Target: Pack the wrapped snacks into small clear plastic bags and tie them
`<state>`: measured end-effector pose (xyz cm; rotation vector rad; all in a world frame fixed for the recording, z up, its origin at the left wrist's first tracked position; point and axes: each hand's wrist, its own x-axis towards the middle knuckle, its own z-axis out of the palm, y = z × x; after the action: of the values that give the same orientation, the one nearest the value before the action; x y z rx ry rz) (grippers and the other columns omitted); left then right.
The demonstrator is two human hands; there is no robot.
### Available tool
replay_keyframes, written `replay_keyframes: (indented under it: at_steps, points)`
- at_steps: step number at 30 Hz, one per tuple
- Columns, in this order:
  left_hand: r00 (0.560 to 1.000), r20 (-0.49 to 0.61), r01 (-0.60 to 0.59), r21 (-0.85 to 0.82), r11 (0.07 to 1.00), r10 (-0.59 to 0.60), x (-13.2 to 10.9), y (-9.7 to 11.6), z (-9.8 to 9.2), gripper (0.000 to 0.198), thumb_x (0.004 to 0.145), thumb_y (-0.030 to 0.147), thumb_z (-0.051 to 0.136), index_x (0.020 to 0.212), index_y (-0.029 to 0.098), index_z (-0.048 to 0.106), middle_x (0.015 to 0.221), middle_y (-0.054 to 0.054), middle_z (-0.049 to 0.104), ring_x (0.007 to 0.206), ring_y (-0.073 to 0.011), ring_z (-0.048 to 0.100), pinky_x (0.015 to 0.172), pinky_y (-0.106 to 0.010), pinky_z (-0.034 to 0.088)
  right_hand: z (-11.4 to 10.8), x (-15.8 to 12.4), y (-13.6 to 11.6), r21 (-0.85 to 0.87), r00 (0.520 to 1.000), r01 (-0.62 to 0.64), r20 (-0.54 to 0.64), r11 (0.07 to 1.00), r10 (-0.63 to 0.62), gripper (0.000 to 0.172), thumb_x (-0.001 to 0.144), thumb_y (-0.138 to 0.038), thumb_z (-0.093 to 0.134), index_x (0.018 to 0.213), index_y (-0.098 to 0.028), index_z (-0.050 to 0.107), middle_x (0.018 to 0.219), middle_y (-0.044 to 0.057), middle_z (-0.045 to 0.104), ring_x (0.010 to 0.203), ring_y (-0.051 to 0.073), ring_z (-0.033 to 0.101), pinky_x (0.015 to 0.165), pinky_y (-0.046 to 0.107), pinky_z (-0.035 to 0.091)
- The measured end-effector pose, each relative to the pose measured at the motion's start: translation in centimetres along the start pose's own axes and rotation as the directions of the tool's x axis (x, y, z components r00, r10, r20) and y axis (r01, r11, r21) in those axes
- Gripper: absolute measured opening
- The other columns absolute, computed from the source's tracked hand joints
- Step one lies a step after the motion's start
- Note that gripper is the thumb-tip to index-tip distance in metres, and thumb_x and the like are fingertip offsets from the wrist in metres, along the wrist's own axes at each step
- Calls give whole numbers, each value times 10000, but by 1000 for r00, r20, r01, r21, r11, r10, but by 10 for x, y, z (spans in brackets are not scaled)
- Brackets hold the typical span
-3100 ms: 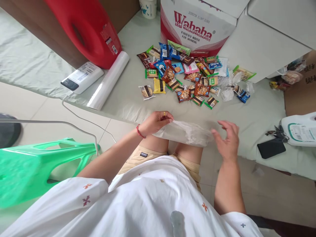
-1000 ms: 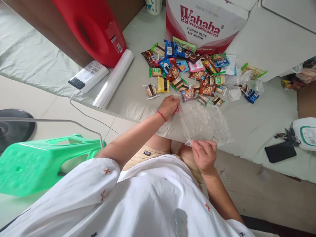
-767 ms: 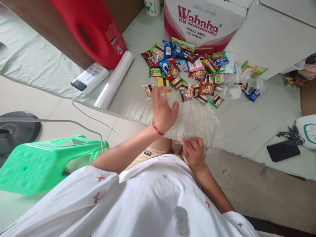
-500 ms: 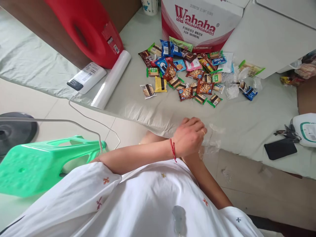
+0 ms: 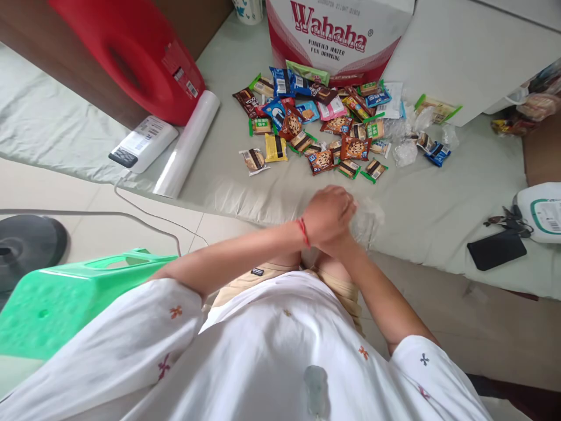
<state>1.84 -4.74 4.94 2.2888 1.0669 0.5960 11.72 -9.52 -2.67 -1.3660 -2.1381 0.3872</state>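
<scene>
Cloth-covered surface (image 5: 464, 204): topped by Wahaha box (image 5: 324, 38)
Wrapped snacks (image 5: 291, 124): strewn before box
White roll (image 5: 188, 143), red jug (image 5: 131, 58): set left of box
Flat black object (image 5: 495, 252): laid right of box

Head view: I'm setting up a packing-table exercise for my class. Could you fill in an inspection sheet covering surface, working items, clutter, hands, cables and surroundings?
Surface: pale green sheet, wrinkled along its front edge.
Working items: clear plastic bag at the hands; wrapped snacks heaped beyond.
Clutter: white plastic roll, labelled white device, red jug, keys beside a flat black item.
Hands: left hand lies over the right hand, mostly hiding it; grip unclear.
Cables: thin cable from the device, hanging off the edge; thicker grey cord reaching the stool.
Surroundings: green plastic stool at left; Wahaha water carton behind the snacks.
</scene>
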Motion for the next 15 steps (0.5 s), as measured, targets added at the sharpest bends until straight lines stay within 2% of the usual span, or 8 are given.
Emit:
replay_keyframes:
  at_steps: [2,5,8,11,13,15]
  points:
    - [988,41,151,25,988,-152,27,-23,3,393,1051,352,381,950,164,710,1116,-153,727,1126,-280,636,1050,-445,467,-3,12,-2,-112,988,99,126,989,-85,312,952,-163,555,1200,-178,744,1200,144,727,1274,344,572,1106,536,432]
    - [971,43,234,-7,972,-234,44,-51,6,386,1064,357,382,1004,183,721,1254,-122,721,1279,-267,597,1159,-423,396,-11,17,-13,-230,963,190,231,955,-136,290,984,-144,549,1151,-189,783,1145,141,741,1194,319,584,1061,498,440]
    - [966,30,259,-73,963,-257,41,-66,8,397,1075,344,351,1140,186,709,1334,-107,697,1320,-251,578,1182,-404,377,-17,4,-29,-237,967,180,218,955,-129,249,1007,-182,572,1119,-220,791,1033,117,724,1138,289,558,967,445,462]
    - [929,-72,359,-53,932,-362,36,-72,8,363,1037,313,421,1230,155,685,1310,-145,679,1265,-292,580,1137,-437,409,-18,-20,-40,-222,975,175,175,959,-137,269,1008,-154,569,1169,-233,769,952,97,683,1111,266,533,944,415,454]
    - [895,-140,426,-24,905,-424,34,-73,9,325,998,346,503,1155,159,718,1247,-157,672,1239,-332,562,1110,-478,416,-18,-35,-42,-211,983,158,131,965,-133,293,1001,-124,564,1193,-234,757,933,88,665,1102,257,529,948,407,452]
    - [889,-142,440,-8,898,-436,34,-70,11,320,966,422,566,1019,164,747,1165,-162,665,1218,-360,546,1089,-507,418,-16,-46,-40,-192,987,141,100,971,-123,300,990,-116,577,1205,-231,751,925,86,656,1104,259,530,955,412,457]
